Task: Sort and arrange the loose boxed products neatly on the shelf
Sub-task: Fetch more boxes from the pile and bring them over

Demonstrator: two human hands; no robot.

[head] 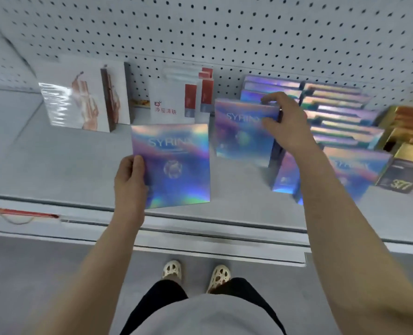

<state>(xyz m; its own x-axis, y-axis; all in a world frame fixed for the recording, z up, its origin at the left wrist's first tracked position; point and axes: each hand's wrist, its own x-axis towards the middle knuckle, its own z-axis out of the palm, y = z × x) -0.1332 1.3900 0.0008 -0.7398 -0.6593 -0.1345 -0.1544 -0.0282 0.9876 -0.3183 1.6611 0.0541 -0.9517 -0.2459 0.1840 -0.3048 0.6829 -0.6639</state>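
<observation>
I see my left hand (130, 176) gripping a flat, square holographic blue-purple box (174, 163) by its left edge, thumb on the printed front and fingers curled behind. The box tilts slightly, its face turned up toward me, above the front part of the pale grey metal shelf (55, 165); I cannot tell whether its lower edge touches the shelf.

My right hand (285, 122) pinches the upper right corner of a second holographic box of the same design (239, 131), fingers hooked over its top edge and thumb pressed on the front. This box stands upright just right of the first one, at the front of a row of matching holographic boxes (268, 89) that runs back to the white pegboard wall (224, 32).

Right of that row I see a stepped stack of more holographic boxes (340, 112), and another such box (355, 170) leaning near the shelf's front edge behind my right forearm. At the far right sit gold-coloured boxes (408, 126) and a dark box with gold numerals (401, 177).

To the left stand white boxes with red panels and red lettering (174, 102), and further left large white boxes printed with a reddish-brown figure (79, 97), the frontmost in glossy wrap.
</observation>
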